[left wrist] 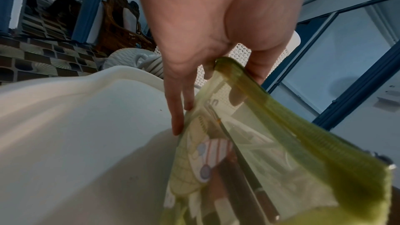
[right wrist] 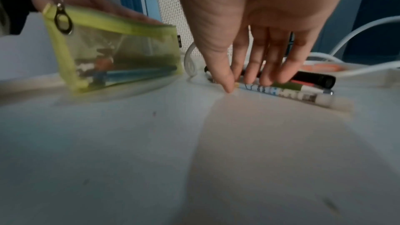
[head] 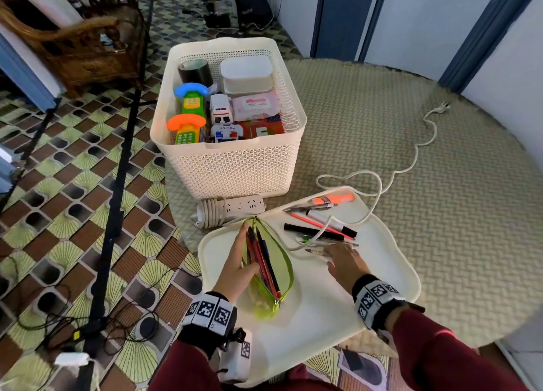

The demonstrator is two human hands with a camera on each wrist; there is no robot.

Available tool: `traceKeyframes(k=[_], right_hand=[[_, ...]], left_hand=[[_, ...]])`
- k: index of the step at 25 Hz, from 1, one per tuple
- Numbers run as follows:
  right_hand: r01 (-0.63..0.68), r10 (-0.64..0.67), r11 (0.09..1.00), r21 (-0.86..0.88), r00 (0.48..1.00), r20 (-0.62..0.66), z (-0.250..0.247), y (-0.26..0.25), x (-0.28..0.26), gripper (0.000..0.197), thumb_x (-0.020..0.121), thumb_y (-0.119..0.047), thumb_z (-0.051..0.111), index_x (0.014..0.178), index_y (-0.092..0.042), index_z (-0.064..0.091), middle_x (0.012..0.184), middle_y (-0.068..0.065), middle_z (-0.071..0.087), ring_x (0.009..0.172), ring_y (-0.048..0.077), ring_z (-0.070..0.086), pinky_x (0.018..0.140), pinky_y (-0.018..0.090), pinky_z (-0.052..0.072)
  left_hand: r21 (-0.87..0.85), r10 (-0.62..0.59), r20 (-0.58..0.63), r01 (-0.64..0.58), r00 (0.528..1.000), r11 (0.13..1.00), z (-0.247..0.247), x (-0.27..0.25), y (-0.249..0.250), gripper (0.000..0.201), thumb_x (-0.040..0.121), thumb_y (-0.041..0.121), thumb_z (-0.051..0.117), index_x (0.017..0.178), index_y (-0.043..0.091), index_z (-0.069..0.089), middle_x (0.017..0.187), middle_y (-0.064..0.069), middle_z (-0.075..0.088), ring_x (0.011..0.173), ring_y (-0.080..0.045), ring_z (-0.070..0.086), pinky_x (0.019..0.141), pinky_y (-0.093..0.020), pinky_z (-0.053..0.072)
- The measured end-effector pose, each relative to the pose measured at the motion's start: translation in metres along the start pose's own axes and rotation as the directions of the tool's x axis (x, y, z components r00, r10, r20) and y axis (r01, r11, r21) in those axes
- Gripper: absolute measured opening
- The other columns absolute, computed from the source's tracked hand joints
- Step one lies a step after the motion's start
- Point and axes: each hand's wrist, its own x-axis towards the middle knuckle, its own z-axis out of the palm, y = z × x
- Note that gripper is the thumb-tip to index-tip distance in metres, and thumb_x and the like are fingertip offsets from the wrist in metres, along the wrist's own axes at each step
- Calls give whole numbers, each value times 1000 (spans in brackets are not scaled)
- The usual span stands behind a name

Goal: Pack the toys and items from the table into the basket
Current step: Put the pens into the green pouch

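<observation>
A green see-through pencil pouch [head: 282,261] [left wrist: 281,143] [right wrist: 121,54] lies unzipped on a white tray [head: 323,302] with several pens inside. My left hand [head: 248,248] [left wrist: 218,98] grips its left wall, thumb inside, fingers outside. Loose pens lie at the tray's far right: a black pen [head: 313,232], a white marker [head: 329,220], an orange highlighter [head: 335,199]. My right hand [head: 333,258] [right wrist: 246,85] reaches over them with straight fingers touching a patterned white pen [right wrist: 281,93]. The white basket [head: 235,170] stands beyond, holding toy phones [head: 191,96], toy cars [head: 220,108] and a white box [head: 246,73].
A white power strip [head: 235,207] lies between basket and tray; its cable [head: 411,155] loops over the tray's far edge among the pens. The round table has a woven cloth [head: 440,229]. A wooden chair [head: 82,38] and a black tripod pole [head: 117,185] stand to the left.
</observation>
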Motion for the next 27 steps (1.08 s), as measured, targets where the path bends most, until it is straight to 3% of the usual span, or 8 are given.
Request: traceKeyframes(k=[5,10,13,14,18,20,24,27], right_hand=[[24,-23,1000,19,997,-69,1,-13,8,25,77,2,51,99,3,62,102,21,54,95,40,59,82,43,48],[85,-87,995,-46,995,-41,-6,-11,21,41,71,5,59,112,1,59,112,21,55,106,37,55,89,44,47],[40,-28,996,-75,988,153,-4,-15,24,28,42,-8,67,70,-5,67,75,12,63,71,31,66,59,34,56],[51,-44,997,-59,993,107,-3,-17,27,26,39,-16,61,64,-8,65,68,9,62,63,28,65,53,31,54],[83,-79,988,-134,996,31,-5,-17,34,27,49,-7,49,73,-4,61,66,10,57,51,27,59,40,29,47],[60,-55,986,-158,998,37,2,-8,44,28,62,-4,36,81,-4,57,67,10,57,50,26,59,40,28,48],[99,-91,960,-261,995,42,-6,-20,15,23,70,-1,64,92,-3,57,85,11,57,72,27,61,58,35,53],[145,-124,980,-135,981,147,-8,-20,-1,22,91,-3,36,110,-2,47,113,13,44,101,29,47,82,35,39]], left_hand=[[11,-23,-6,23,1000,1000,2,-4,7,92,81,-13,51,139,52,21,138,31,28,139,-2,23,113,-47,31],[17,-30,-8,31,1000,999,2,-7,13,89,82,-14,48,141,47,21,127,42,28,128,8,33,109,-43,37],[4,-28,-9,28,1000,1000,2,-8,14,88,82,-15,48,137,49,21,127,39,30,110,30,31,102,-24,41],[0,-27,-7,27,1000,1000,2,-8,14,88,83,-15,47,136,49,21,128,38,30,108,32,31,97,-19,42],[6,-24,-4,24,1000,1000,1,-8,14,90,82,-13,48,140,49,21,137,30,31,115,22,36,92,-16,43],[0,-19,-9,19,1000,1000,0,-9,13,90,81,-13,49,138,52,22,141,27,30,124,11,36,98,-21,42],[-1,-12,-6,12,1000,1000,-2,-9,8,93,81,-12,49,133,61,25,143,29,28,135,-6,35,105,-40,43],[-29,-20,-5,20,1000,999,-2,-8,9,90,82,-15,48,136,53,26,138,29,33,126,5,42,95,-31,48]])
